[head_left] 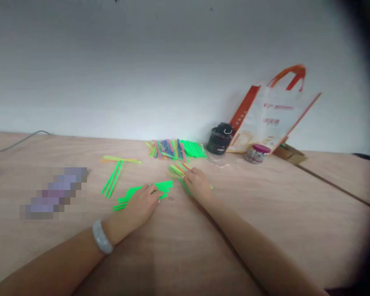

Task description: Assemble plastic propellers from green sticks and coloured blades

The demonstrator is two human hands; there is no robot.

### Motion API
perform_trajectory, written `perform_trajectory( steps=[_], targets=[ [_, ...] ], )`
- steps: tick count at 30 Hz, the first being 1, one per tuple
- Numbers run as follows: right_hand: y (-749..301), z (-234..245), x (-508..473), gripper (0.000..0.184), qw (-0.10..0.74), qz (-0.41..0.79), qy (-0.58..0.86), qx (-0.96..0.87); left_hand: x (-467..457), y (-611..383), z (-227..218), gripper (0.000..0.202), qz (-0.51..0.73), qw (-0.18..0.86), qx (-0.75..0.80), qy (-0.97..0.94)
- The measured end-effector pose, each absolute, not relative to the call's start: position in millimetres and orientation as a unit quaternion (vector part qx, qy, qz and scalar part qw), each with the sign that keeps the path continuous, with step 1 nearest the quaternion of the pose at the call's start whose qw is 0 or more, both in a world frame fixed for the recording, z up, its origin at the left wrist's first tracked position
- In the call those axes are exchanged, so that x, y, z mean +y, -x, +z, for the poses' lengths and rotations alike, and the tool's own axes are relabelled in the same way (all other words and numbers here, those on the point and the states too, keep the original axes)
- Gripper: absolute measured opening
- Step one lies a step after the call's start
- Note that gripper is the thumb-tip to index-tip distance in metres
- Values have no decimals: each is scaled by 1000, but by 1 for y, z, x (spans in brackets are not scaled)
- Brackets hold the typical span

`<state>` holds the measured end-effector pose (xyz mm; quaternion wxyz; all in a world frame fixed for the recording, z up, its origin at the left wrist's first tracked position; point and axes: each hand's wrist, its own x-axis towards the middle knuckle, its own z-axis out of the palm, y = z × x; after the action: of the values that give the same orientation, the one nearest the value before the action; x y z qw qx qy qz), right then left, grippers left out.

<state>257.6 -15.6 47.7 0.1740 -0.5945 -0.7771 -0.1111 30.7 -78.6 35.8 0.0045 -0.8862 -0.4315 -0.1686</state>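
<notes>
My left hand (pixel 142 202), with a pale bangle on its wrist (pixel 102 237), is curled over a loose bunch of flat neon green sticks (pixel 163 187) and appears to grip them. My right hand (pixel 199 185) presses its fingertips on a small bundle of yellow, green and pink sticks (pixel 177 169), with a green stick showing beneath the palm. Farther left, two green sticks (pixel 112 179) lie below a yellow and orange strip (pixel 120 159). A heap of mixed coloured sticks (pixel 169 150) lies ahead of both hands, with bright green ones (pixel 193 149) at its right.
A black jar (pixel 219 139), a small jar with a magenta lid (pixel 257 154) and a paper tote bag with orange handles (pixel 269 113) stand by the wall. A blurred patch (pixel 54 193) covers part of the wooden table (pixel 234 230). A cable (pixel 18 142) runs at far left.
</notes>
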Motion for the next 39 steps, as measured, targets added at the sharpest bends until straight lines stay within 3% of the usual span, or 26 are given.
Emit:
perform_trajectory(
  steps=[6, 13, 20, 29, 32, 35, 39],
  targets=[
    [-257, 49, -20, 23, 180, -119, 579, -786, -65, -17, 42, 20, -210, 21, -454, 865],
    [-241, 49, -38, 27, 211, -83, 528, -819, -28, 43, 52, 29, -146, 145, -656, 726],
    [-233, 47, -42, 25, 185, -80, 519, -831, -17, 65, 51, 31, -74, 99, -699, 704],
    [-241, 41, -29, 28, 204, -62, 539, -815, -30, 40, 63, 34, -181, 97, -648, 733],
    [-239, 42, -26, 32, 310, 31, 529, -789, -38, 26, 62, 31, -238, 79, -565, 786],
    [-233, 44, -27, 44, 425, 248, 514, -703, -50, 10, 61, 30, -254, 39, -468, 846],
    [-222, 44, -36, 46, 452, 456, 465, -610, -67, -10, 58, 27, -230, -5, -413, 881]
  ],
)
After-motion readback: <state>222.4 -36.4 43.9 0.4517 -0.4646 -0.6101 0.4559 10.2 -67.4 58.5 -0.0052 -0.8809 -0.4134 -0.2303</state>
